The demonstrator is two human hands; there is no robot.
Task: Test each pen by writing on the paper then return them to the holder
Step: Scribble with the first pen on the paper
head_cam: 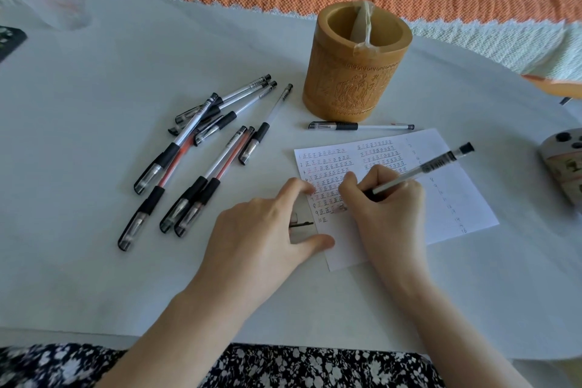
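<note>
Seemingly midway: a heap of capped black-grip gel pens (195,148) lies on the white counter (94,230) at nine o'clock; left hand (264,236) pins the white tally paper (456,186), fingers spread; right hand (387,208) clamps a clear pen (422,168), writing; carved bamboo holder (352,79) at twelve apparently holds none.

paper (441,195): on the table (94,261), right of centre
holder (356,69): at 12 o'clock from the paper, standing upright
lone pen (362,127): lying between holder and paper
pen heap (201,148): at 9 o'clock from the paper, crossed over one another
left hand (264,239): on the paper's left edge
right hand (387,208): on the paper, grip around a pen (422,168) slanting toward 2 o'clock
</note>
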